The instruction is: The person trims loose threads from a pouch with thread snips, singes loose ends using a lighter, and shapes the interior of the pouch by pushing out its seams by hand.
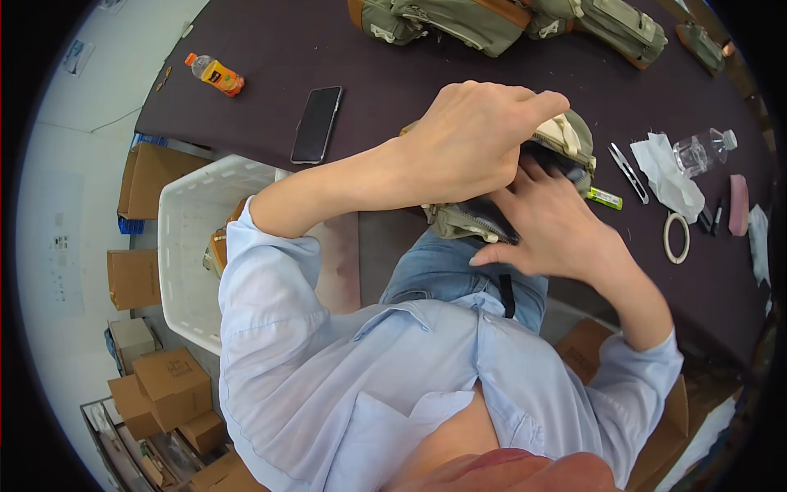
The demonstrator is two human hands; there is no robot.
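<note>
An olive-green bag (584,131) with cream trim, a dark lining and an open zipper rests at the table's front edge, over my lap. My left hand (479,135) is closed at its upper side, apparently gripping the bag; its fingertips are mostly hidden. My right hand (561,217) has its fingers spread in the bag's opening, against the dark lining, with the thumb outside near the zipper edge. The fingertips are slightly blurred. A lime-green labelled stick (605,198) lies just right of the bag.
On the dark table (254,41) are a phone (317,125), orange drink bottle (216,75), thread snips (629,174), tape roll (676,238), white tissue (666,170) and clear bottle (701,153). More green bags (467,20) lie behind. A white bin (193,271) stands left.
</note>
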